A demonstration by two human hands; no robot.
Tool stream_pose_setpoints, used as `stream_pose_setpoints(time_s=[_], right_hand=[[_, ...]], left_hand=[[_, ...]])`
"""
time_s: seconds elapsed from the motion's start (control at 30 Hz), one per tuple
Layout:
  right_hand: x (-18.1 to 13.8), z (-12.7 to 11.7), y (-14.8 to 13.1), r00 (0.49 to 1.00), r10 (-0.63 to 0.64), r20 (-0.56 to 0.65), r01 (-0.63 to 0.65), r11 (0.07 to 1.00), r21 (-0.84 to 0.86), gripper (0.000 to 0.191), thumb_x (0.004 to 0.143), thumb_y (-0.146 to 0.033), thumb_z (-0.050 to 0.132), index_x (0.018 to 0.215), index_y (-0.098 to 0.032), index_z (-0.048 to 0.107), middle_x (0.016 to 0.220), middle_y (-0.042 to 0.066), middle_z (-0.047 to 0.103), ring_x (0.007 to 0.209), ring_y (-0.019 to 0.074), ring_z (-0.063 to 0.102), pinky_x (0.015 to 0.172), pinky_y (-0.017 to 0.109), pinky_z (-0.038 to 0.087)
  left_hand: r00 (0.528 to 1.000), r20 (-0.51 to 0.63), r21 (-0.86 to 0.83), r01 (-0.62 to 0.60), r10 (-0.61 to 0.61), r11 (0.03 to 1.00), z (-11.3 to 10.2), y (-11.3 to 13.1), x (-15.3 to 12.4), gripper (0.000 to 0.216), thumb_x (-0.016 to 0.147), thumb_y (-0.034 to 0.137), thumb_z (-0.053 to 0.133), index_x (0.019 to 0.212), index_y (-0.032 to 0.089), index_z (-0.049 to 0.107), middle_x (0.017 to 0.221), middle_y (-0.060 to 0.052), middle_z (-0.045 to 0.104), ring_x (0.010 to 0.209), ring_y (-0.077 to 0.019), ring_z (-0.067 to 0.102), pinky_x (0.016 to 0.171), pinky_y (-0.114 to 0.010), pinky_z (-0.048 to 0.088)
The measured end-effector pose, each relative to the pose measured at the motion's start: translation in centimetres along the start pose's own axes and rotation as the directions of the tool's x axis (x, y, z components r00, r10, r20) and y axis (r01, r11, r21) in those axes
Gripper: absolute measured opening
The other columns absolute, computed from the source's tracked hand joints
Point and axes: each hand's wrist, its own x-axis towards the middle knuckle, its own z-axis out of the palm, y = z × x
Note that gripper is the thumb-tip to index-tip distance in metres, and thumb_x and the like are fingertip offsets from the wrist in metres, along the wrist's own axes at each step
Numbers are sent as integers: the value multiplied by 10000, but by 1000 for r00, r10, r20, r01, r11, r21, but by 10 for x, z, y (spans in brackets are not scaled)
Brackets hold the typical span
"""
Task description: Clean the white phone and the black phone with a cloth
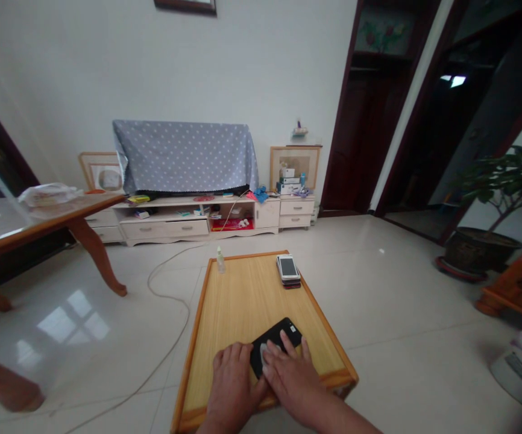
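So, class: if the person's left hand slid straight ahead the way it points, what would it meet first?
Probably the far edge of the table; the left hand seems to point between the bottle and the stack of phones, though depth is unclear.

We've got a low white cabinet (164, 229) along the wall, a grey polka-dot cloth (188, 157) draped above it, and a framed picture (310, 161) behind some small boxes (289, 188) at its right end. Off left we see a wooden table (98, 204) with a plastic bag (48, 194) on it, plus a cable (188, 308) snaking over shiny tiles (401, 361). Over right, we spot a potted plant (481, 246) and a whitish bucket (521, 369).
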Motion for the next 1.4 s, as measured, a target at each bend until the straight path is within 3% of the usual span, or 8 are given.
stream_pose_setpoints(time_s=[0.17, 0.23, 0.4, 0.63, 0.83, 1.07, 1.3, 1.4], right_hand=[[20, -17, 25, 959, 273, -77, -278, 959, -63, 564, 1028, -483, 144, 1442, -325, 494, 1565, -18, 374, 1513, 313, 81, 1142, 671, -64], [17, -12, 20, 969, 240, -60, -243, 968, -56, 562, 1027, -487, 150, 1461, -322, 468, 1571, -11, 365, 1514, 307, 72, 1149, 660, -54], [7, 2, -3, 999, -31, 26, 32, 999, -9, 538, 1032, -480, 152, 1491, -357, 405, 1583, -19, 347, 1518, 272, 63, 1165, 618, -76], [30, -12, 19, 962, 254, -103, -262, 963, -69, 538, 1033, -473, 169, 1456, -326, 468, 1568, -3, 378, 1512, 310, 86, 1145, 668, -44], [22, 11, -8, 997, -48, -55, 46, 999, -26, 513, 1037, -462, 159, 1467, -385, 427, 1547, -40, 413, 1512, 260, 123, 1167, 625, -59], [45, -11, 14, 951, 295, -98, -301, 952, -59, 542, 1027, -432, 144, 1430, -352, 497, 1558, -34, 390, 1508, 316, 116, 1133, 702, -8], [29, 23, -21, 998, -40, -52, 39, 999, -8, 513, 996, -372, 284, 1503, -396, 359, 1569, -52, 372, 1513, 271, 110, 1161, 646, -53], [36, 16, -15, 998, 21, -62, -23, 999, -27, 505, 998, -364, 256, 1478, -384, 412, 1562, -50, 386, 1511, 287, 110, 1147, 668, -61]], left_hand=[[1000, 12, 15, -1, 0, 1000, -6, 4, 1, 487, 780, 386, 583, 1234, 212, 591, 1172, -102, 611, 1161, -284, 509, 1073, -424, 258], [1000, 6, 22, 9, -10, 1000, -3, 3, 2, 482, 772, 384, 589, 1221, 210, 600, 1163, -104, 614, 1153, -285, 511, 1070, -429, 260], [999, -10, 44, 38, -37, 998, 8, -1, 5, 443, 772, 369, 581, 1186, 215, 617, 1131, -97, 622, 1127, -280, 524, 1055, -442, 268], [999, -39, 29, 19, -18, 999, 11, -2, 5, 491, 728, 379, 625, 1188, 206, 618, 1126, -100, 621, 1111, -291, 525, 1038, -446, 282], [999, -34, 23, 18, -17, 1000, 8, -2, 5, 357, 799, 331, 555, 1132, 227, 634, 1092, -91, 631, 1076, -267, 540, 1025, -433, 294], [996, -85, 43, -21, 25, 999, 6, -1, -1, 477, 767, 396, 609, 1205, 206, 602, 1132, -98, 625, 1120, -279, 534, 1050, -432, 289], [994, -113, 80, -5, 14, 997, 18, -8, -1, 530, 814, 244, 520, 1338, 169, 509, 1290, -143, 612, 1193, -268, 535, 1072, -439, 283], [988, -150, 68, -11, 21, 998, 19, -8, -2, 572, 796, 292, 558, 1348, 156, 495, 1288, -148, 614, 1188, -279, 539, 1078, -451, 287]])
